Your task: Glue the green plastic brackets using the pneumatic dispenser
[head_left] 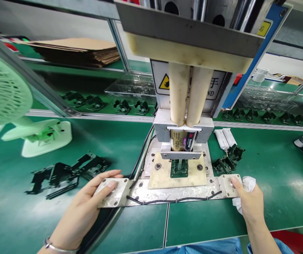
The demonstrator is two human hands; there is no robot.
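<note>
My left hand [88, 206] lies on the left metal button plate [113, 193] of a press machine, thumb on its round button, fingers stretched out. My right hand [248, 203] presses its thumb on the button of the right plate [229, 184] while its fingers are curled round a white cloth [248, 184]. Between the plates a dark green plastic part [179, 168] sits in the fixture on a cream base block [178, 176]. Above it hang two cream cylinders [190, 95] of the press head with an adhesive cartridge [183, 141].
Black plastic parts [69, 173] lie left of the machine, several more [228, 160] to its right beside white packets [225, 137]. A pale green fan [5, 98] stands at far left. Clear trays [132, 84] and flat cardboard [79, 51] are behind the rail. Black cables [141, 155] run along the plate.
</note>
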